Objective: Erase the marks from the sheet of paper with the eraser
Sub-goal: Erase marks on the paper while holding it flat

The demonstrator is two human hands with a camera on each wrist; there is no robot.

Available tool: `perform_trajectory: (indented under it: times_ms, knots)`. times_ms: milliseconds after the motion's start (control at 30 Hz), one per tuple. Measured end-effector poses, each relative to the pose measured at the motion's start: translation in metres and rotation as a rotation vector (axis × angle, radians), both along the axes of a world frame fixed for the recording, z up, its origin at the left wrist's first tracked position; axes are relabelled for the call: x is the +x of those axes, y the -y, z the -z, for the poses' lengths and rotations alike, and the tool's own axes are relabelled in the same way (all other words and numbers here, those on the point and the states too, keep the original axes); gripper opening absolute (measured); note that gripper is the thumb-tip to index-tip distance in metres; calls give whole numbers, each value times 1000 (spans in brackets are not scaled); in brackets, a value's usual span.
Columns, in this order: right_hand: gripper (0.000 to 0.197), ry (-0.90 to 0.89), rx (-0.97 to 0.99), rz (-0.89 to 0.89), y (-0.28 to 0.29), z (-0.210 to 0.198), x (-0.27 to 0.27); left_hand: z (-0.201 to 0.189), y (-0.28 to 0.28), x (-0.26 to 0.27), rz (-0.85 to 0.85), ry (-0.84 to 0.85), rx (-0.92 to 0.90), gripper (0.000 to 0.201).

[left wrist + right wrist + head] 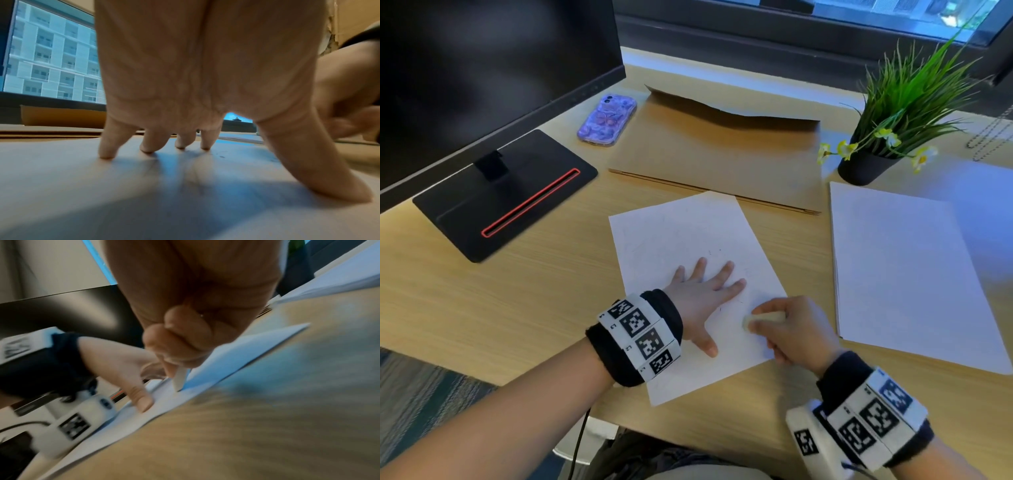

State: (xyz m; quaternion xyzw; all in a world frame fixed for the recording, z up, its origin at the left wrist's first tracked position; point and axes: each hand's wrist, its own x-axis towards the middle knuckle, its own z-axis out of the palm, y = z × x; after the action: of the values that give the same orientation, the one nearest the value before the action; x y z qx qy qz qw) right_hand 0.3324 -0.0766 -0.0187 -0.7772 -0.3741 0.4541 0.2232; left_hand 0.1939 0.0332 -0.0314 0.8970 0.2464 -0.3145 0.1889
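Sheet of paper — lies on the wooden desk, tilted, faint marks showing near its middle.
Left hand — fingers spread, pressed flat on the sheet.
Right hand — fingers curled, pinching the eraser.
Eraser — white; tip seems to touch the sheet's right part, though the wrist view is blurred.
Nearby — stack of blank paper, cardboard folder, potted plant, phone, monitor.
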Motion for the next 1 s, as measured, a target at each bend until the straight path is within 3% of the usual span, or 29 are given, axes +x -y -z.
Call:
perform_trajectory:
  times_ms: [133,300,500,667,867,1000]
  knots:
    - [11,6,-96,-205,7,-7,-14,0,1,0,7,-26,35,121]
    - [14,34,40,58,-18,-2,11,3,7,0,1,-60,60,135]
    - [10,-40,-115,-202,6,-4,-12,3,6,0,9,-62,57,136]
    - [18,12,45,80,-22,1,6,3,5,-1,2,-47,54,136]
    - [13,-69,-115,-203,0,-1,-19,6,5,-2,23,-57,73,136]
    - [13,-79,-14,-32,-28,3,0,4,4,-2,8,-41,65,136]
